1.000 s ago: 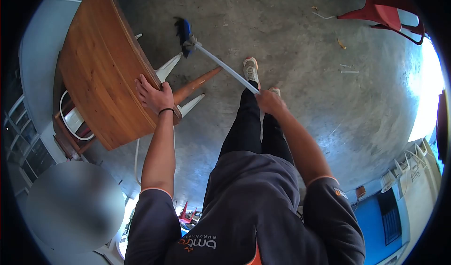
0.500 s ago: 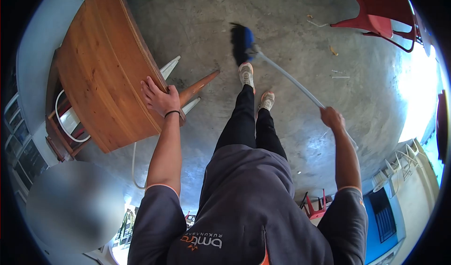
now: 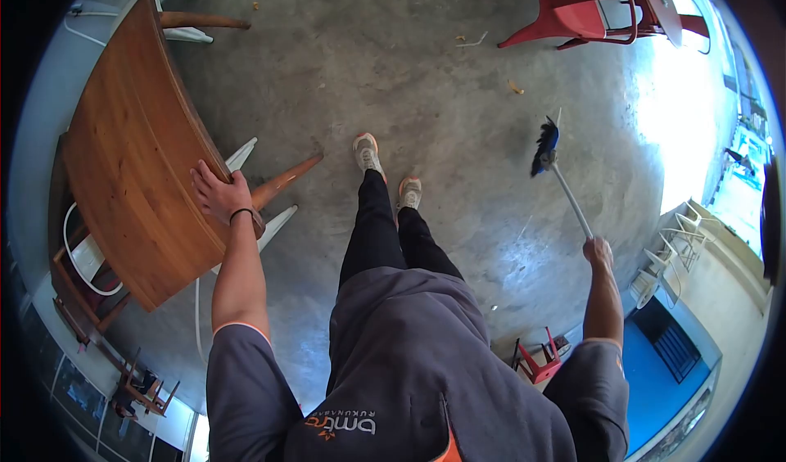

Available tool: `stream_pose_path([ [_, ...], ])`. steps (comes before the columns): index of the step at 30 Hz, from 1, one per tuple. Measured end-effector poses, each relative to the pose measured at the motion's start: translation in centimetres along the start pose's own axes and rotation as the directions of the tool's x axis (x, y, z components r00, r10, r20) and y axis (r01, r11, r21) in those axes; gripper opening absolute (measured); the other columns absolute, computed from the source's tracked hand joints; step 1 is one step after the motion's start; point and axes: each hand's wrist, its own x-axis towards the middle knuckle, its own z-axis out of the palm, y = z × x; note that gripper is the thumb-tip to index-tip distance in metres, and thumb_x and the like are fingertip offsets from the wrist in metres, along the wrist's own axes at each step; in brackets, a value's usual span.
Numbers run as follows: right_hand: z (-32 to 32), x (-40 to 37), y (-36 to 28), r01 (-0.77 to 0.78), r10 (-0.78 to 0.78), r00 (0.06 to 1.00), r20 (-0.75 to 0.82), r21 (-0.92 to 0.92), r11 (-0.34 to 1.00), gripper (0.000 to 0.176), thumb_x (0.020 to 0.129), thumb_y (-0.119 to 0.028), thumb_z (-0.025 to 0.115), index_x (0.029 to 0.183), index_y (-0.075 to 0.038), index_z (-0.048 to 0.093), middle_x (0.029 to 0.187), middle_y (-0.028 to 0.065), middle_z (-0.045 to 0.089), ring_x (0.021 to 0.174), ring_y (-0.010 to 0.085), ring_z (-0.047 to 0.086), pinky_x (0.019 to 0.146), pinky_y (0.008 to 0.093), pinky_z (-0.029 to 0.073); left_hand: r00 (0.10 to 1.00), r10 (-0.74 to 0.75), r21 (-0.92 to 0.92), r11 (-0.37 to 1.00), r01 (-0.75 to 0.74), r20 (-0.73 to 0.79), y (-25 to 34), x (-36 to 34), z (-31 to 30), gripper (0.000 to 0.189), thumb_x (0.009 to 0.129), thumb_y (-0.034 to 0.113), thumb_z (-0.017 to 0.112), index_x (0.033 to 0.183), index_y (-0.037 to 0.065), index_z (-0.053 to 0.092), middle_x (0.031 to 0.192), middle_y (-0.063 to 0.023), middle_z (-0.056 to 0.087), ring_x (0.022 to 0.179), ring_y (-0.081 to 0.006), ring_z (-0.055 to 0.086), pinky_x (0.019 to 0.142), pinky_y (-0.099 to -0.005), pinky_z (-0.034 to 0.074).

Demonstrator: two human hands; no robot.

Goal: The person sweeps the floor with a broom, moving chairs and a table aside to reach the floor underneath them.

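1. Your L hand [image 3: 219,193] rests on the table [image 3: 123,184] edge. Fingers lie spread over the top, thumb at the rim, no full grip.
2. Your R hand [image 3: 598,252] is closed tight round the broom [image 3: 566,190] handle's end, arm out to your right.
3. Broom head points away from you, well right of your shoes [image 3: 367,151]. Can't tell if the bristles touch the floor [image 3: 426,77].
4. Red chair [image 3: 573,8] stands beyond the broom, apart from it.

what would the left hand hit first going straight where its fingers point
Only the wooden table it rests on: the left hand points across bare wood, so the way seems free to its far edge.
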Motion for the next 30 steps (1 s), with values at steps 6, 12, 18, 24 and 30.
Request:
stream_pose_path([
  [6,-2.8,-6.2,2.6,0.102,-0.107,0.988,0.113,0.051,0.993,0.06,0.092,-0.047,0.04,0.082,0.007,0.064,0.07,0.0253,0.062,0.068,0.0373,0.064,0.064,0.0469,0.05,1.0,-0.023,-0.034,0.999,0.024,0.017,0.0,0.1,-0.7,0.074,0.073,0.033,0.063,0.139,0.023,0.031,0.146,-0.0059,0.029,0.132,-0.0284,0.03,0.1,-0.0518,0.03],
  [12,-1.6,-4.7,-4.9,0.532,-0.534,0.845,0.035,0.051,0.845,0.057,0.092,-0.048,0.041,0.079,0.002,0.065,0.07,0.0216,0.063,0.068,0.0359,0.063,0.069,0.0461,0.048,0.999,-0.026,-0.082,0.996,0.029,0.028,-0.4,0.4,-1.2,0.077,0.07,0.031,0.063,0.14,0.023,0.03,0.147,-0.006,0.027,0.133,-0.0296,0.028,0.101,-0.0533,0.029],
  [18,-12.1,-12.0,-26.0,0.676,-0.653,0.731,-0.196,0.077,0.733,0.048,0.089,-0.046,0.048,0.083,-0.001,0.062,0.081,0.0238,0.064,0.084,0.0416,0.061,0.073,0.0506,0.046,0.998,-0.001,-0.146,0.989,0.009,0.058,-0.9,1.3,-1.2,0.079,0.069,0.031,0.06,0.141,0.021,0.03,0.149,-0.0082,0.024,0.135,-0.0311,0.024,0.105,-0.0551,0.022],
  [24,-25.2,-17.7,-49.3,0.82,-0.757,0.565,-0.326,0.12,0.56,0.033,0.085,-0.031,0.056,0.099,-0.002,0.048,0.083,0.0277,0.062,0.085,0.0463,0.059,0.074,0.0538,0.046,0.986,-0.044,-0.166,0.984,0.071,0.16,-0.9,3.0,-1.6,0.071,0.071,0.034,0.058,0.136,0.014,0.036,0.145,-0.0129,0.028,0.132,-0.0368,0.025,0.103,-0.0553,0.02],
  [30,-34.3,-21.6,-76.4,0.951,-0.896,0.309,-0.32,0.131,0.281,0.029,0.088,-0.021,0.046,0.108,-0.002,0.041,0.088,0.0266,0.062,0.087,0.0446,0.06,0.075,0.0524,0.048,0.967,-0.188,-0.325,0.916,0.236,0.172,0.7,14.9,0.3,0.059,0.074,0.041,0.06,0.121,0.008,0.044,0.119,-0.0161,0.043,0.112,-0.0373,0.039,0.092,-0.053,0.027],
])
